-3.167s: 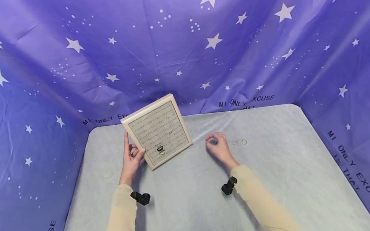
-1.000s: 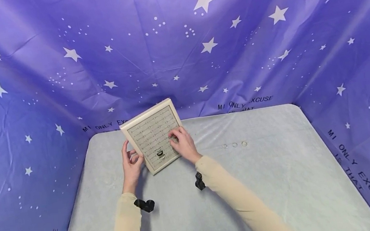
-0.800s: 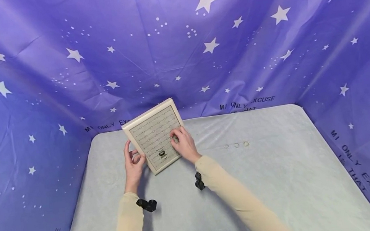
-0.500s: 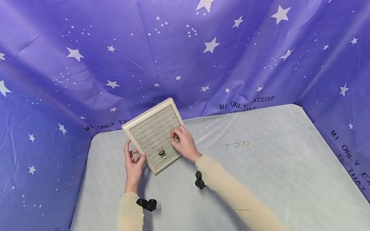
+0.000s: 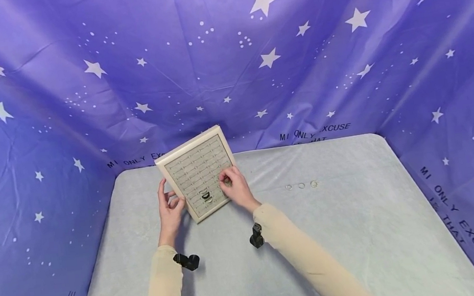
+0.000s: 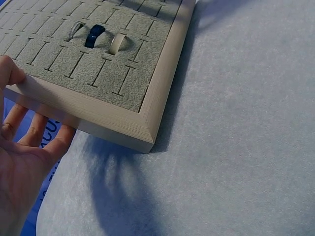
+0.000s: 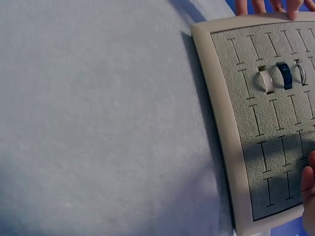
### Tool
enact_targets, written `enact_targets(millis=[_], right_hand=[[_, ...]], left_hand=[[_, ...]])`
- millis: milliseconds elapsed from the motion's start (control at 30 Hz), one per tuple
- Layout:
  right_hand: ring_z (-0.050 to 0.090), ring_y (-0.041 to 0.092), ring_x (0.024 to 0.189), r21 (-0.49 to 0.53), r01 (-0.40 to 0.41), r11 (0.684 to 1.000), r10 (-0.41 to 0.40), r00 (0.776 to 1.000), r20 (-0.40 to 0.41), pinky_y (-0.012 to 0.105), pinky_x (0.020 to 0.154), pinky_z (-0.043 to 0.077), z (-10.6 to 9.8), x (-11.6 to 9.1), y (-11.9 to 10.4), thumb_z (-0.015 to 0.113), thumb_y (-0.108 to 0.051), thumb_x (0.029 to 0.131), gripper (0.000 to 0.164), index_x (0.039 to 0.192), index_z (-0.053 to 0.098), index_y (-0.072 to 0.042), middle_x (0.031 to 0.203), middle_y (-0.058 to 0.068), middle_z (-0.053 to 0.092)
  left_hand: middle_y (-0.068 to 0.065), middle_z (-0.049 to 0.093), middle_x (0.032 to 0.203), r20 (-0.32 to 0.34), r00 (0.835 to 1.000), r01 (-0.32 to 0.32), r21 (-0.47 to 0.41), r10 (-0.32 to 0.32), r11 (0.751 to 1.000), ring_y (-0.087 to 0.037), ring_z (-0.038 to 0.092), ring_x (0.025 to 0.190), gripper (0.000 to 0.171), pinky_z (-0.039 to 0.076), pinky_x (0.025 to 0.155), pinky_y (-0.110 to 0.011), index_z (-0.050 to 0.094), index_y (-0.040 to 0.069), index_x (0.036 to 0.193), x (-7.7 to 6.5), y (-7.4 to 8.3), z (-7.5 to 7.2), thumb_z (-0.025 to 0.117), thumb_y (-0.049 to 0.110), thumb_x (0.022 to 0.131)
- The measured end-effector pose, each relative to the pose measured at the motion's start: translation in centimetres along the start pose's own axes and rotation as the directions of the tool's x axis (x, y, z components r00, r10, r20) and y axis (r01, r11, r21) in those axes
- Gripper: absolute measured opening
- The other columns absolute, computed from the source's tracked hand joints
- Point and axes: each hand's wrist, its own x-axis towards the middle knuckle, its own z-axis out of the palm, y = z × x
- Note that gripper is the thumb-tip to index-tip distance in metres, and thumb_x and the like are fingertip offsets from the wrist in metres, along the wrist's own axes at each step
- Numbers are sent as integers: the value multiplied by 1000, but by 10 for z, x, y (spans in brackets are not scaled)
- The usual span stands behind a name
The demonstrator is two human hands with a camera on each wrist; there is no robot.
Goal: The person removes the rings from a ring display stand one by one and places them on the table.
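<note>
A ring display tray [image 5: 187, 145] with a pale wooden frame and slotted grey-green padding is tilted up over the table. My left hand [image 5: 171, 215] grips its left edge, thumb on the front and fingers behind. Three rings sit side by side in its slots: a textured silver one [image 6: 75, 31], a dark blue one [image 6: 94, 36] and a plain pale one [image 6: 117, 43]. Over the tray's right side, my right hand [image 5: 238, 189] pinches a small ring with thumb and forefinger, mostly hidden by the fingers. Only fingertips [image 7: 307, 179] show at the right wrist view's edge.
Three thin rings lie in a row on the grey cloth-covered table to the right: a left one [image 5: 288, 187], a middle one [image 5: 301, 186] and a right one [image 5: 314, 184]. Purple star-printed curtains [image 5: 227, 70] enclose the table at the back and sides.
From beside the loose rings, my right hand has moved left onto the tray; a third ring shows on the table. Lately its fingertips shifted slightly down. The left hand keeps its grip.
</note>
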Motion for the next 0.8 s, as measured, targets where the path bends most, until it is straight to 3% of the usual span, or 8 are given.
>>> enact_targets(millis=[233,800], right_hand=[[55,23,89,35,-67,997,66,998,15,34,82,48,-7,-13,2,68,6,79,12,85,60,-2,94,10,56],[55,26,86,36,-145,989,145,989,11,35,79,47,-33,-39,26,68,8,78,13,82,60,-2,90,9,56]], left_hand=[[-10,45,111,10,1000,22,14,-22,1000,-11,62,87,79,51,74,-19,17,15,155,-1,2,0,56,-11,90],[-12,43,110,7,1000,26,-31,-25,999,-8,62,86,80,51,73,-18,17,12,154,0,1,0,55,-14,89]])
